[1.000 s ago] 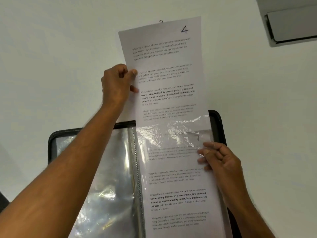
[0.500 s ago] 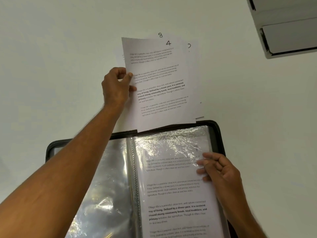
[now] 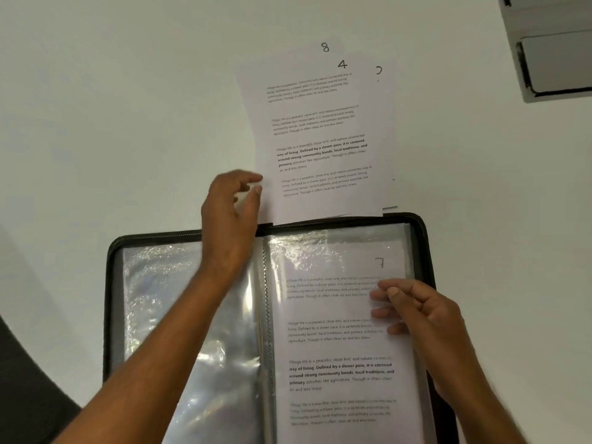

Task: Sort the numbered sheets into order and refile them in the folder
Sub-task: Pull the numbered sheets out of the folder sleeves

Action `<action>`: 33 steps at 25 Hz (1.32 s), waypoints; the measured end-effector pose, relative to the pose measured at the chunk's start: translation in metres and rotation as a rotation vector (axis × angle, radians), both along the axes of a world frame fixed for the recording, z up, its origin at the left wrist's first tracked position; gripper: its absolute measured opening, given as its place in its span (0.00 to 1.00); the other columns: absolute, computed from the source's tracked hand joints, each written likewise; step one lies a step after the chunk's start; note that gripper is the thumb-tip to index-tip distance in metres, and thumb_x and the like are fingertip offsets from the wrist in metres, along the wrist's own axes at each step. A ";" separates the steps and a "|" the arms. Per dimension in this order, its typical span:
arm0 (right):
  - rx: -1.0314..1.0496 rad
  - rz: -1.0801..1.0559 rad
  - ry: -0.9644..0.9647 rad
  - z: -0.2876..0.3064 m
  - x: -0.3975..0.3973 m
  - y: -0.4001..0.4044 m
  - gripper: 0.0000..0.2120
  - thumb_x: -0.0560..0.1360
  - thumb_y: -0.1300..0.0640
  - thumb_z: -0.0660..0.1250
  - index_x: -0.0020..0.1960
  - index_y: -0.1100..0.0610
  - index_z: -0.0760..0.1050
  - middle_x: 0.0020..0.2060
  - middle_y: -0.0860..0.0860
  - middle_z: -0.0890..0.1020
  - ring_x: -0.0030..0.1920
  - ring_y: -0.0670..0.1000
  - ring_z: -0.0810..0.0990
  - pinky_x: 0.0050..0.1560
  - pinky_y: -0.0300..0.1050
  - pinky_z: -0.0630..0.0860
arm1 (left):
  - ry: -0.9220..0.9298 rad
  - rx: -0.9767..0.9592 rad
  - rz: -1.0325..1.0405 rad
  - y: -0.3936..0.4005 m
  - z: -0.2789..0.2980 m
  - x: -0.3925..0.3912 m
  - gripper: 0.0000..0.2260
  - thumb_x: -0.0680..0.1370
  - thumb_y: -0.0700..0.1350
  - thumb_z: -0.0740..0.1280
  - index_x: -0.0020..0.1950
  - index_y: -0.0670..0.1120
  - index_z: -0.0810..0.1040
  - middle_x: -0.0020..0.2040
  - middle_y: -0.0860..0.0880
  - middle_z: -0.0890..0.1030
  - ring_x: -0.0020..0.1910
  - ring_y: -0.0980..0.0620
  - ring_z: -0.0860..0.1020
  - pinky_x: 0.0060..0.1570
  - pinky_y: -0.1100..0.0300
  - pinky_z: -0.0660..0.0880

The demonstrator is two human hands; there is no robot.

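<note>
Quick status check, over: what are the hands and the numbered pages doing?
Left hand at edge of sheet 4, grip unclear. Right hand resting on sleeve over sheet 7. Folder open. Nothing in the way.

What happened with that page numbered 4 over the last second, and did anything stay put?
Sheet 4, a second ago half inside the folder's right sleeve, has been drawn out upward and laid on the pile of loose sheets above the folder. The left hand slid down its left edge and is letting go, fingertips just touching. The right hand stays on the sleeve over sheet 7; the folder has not moved.
</note>
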State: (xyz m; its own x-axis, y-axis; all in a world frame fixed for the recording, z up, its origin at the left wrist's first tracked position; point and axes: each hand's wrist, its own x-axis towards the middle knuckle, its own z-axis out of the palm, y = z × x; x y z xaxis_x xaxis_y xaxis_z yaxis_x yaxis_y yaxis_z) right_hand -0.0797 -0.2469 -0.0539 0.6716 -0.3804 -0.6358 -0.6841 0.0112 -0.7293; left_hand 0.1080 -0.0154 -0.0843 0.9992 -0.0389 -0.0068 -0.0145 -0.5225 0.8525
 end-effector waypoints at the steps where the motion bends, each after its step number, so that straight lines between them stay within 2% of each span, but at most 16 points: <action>1: 0.005 0.034 0.006 0.005 0.001 0.001 0.08 0.82 0.56 0.66 0.55 0.52 0.84 0.46 0.46 0.89 0.45 0.51 0.88 0.44 0.49 0.83 | -0.013 0.047 -0.016 0.008 0.000 -0.016 0.07 0.84 0.45 0.66 0.60 0.50 0.81 0.57 0.58 0.79 0.58 0.57 0.78 0.61 0.53 0.77; 3: 0.033 0.087 0.002 0.016 0.005 0.007 0.09 0.82 0.55 0.66 0.55 0.51 0.85 0.47 0.46 0.89 0.46 0.51 0.88 0.43 0.47 0.83 | 0.004 0.112 0.001 0.026 0.000 -0.047 0.07 0.83 0.47 0.66 0.58 0.52 0.82 0.54 0.63 0.78 0.57 0.57 0.77 0.58 0.48 0.78; 5: 0.074 0.128 -0.018 0.028 0.011 0.017 0.10 0.81 0.53 0.66 0.55 0.51 0.86 0.48 0.45 0.89 0.46 0.50 0.88 0.43 0.44 0.83 | 0.099 0.081 0.031 0.038 0.003 -0.073 0.07 0.84 0.46 0.66 0.56 0.56 0.81 0.52 0.65 0.78 0.53 0.60 0.78 0.53 0.55 0.79; 7: 0.110 0.176 -0.046 0.039 0.017 0.032 0.11 0.80 0.51 0.66 0.54 0.50 0.86 0.48 0.43 0.88 0.47 0.47 0.88 0.45 0.43 0.83 | 0.240 0.008 0.032 0.046 0.008 -0.095 0.08 0.83 0.46 0.67 0.56 0.58 0.81 0.52 0.61 0.81 0.51 0.59 0.80 0.52 0.59 0.80; 9: 0.150 0.237 -0.079 0.047 0.022 0.051 0.12 0.80 0.49 0.65 0.55 0.49 0.86 0.50 0.42 0.88 0.48 0.46 0.88 0.47 0.44 0.81 | 0.361 -0.052 0.018 0.054 0.010 -0.113 0.07 0.83 0.46 0.67 0.57 0.55 0.84 0.52 0.57 0.84 0.49 0.53 0.82 0.52 0.54 0.81; 11: 0.208 0.307 -0.101 0.051 0.027 0.076 0.14 0.79 0.46 0.63 0.56 0.48 0.86 0.51 0.41 0.88 0.48 0.45 0.87 0.49 0.42 0.80 | 0.452 -0.098 0.012 0.063 0.013 -0.126 0.07 0.84 0.50 0.67 0.57 0.55 0.85 0.48 0.54 0.85 0.44 0.46 0.83 0.48 0.48 0.81; 12: 0.230 0.348 -0.109 0.051 0.028 0.089 0.15 0.79 0.45 0.63 0.57 0.47 0.85 0.52 0.41 0.88 0.49 0.44 0.87 0.51 0.40 0.79 | 0.498 -0.132 0.027 0.068 0.016 -0.130 0.09 0.84 0.53 0.66 0.57 0.55 0.85 0.46 0.53 0.86 0.42 0.45 0.83 0.45 0.48 0.80; 16: 0.320 0.436 -0.135 0.042 0.032 0.137 0.13 0.84 0.50 0.62 0.62 0.48 0.84 0.52 0.42 0.88 0.54 0.42 0.86 0.58 0.35 0.77 | 0.723 -0.344 0.188 0.087 0.028 -0.136 0.24 0.81 0.62 0.57 0.59 0.46 0.83 0.47 0.48 0.87 0.41 0.51 0.84 0.41 0.59 0.79; 18: 0.367 0.440 -0.151 0.037 0.035 0.157 0.13 0.85 0.52 0.62 0.62 0.49 0.84 0.52 0.42 0.88 0.56 0.41 0.85 0.57 0.32 0.76 | 0.801 -0.386 0.233 0.104 0.029 -0.138 0.32 0.79 0.67 0.53 0.62 0.44 0.82 0.51 0.45 0.87 0.49 0.44 0.86 0.47 0.53 0.80; 21: 0.429 0.446 -0.160 0.026 0.040 0.183 0.13 0.86 0.54 0.62 0.61 0.49 0.84 0.53 0.42 0.88 0.57 0.40 0.84 0.55 0.27 0.74 | 0.820 -0.402 0.233 0.132 0.028 -0.146 0.38 0.80 0.73 0.47 0.66 0.46 0.81 0.58 0.43 0.86 0.57 0.36 0.84 0.61 0.38 0.75; 25: 0.410 0.473 -0.167 0.007 0.041 0.210 0.15 0.87 0.54 0.59 0.67 0.51 0.81 0.59 0.44 0.86 0.62 0.38 0.81 0.58 0.25 0.71 | 0.816 -0.359 0.225 0.162 0.031 -0.154 0.41 0.76 0.75 0.45 0.67 0.47 0.80 0.61 0.45 0.85 0.56 0.37 0.84 0.63 0.34 0.73; 28: 0.388 0.513 -0.145 -0.005 0.040 0.228 0.16 0.87 0.52 0.57 0.70 0.48 0.79 0.64 0.42 0.83 0.65 0.36 0.78 0.62 0.29 0.71 | 0.815 -0.313 0.283 0.173 0.037 -0.154 0.40 0.76 0.75 0.46 0.67 0.48 0.80 0.58 0.47 0.86 0.55 0.38 0.84 0.63 0.35 0.74; 30: 0.356 0.540 -0.133 -0.010 0.038 0.237 0.16 0.87 0.50 0.58 0.72 0.45 0.77 0.67 0.39 0.80 0.65 0.31 0.75 0.64 0.28 0.69 | 0.780 -0.276 0.319 0.176 0.041 -0.154 0.37 0.77 0.76 0.50 0.64 0.50 0.82 0.55 0.48 0.87 0.53 0.42 0.86 0.59 0.41 0.78; 33: 0.276 0.576 -0.167 -0.013 0.034 0.246 0.17 0.87 0.50 0.58 0.72 0.45 0.77 0.68 0.37 0.79 0.64 0.27 0.72 0.64 0.24 0.67 | 0.673 -0.128 0.319 0.176 0.038 -0.158 0.21 0.80 0.65 0.63 0.61 0.53 0.83 0.51 0.52 0.87 0.48 0.52 0.86 0.55 0.49 0.81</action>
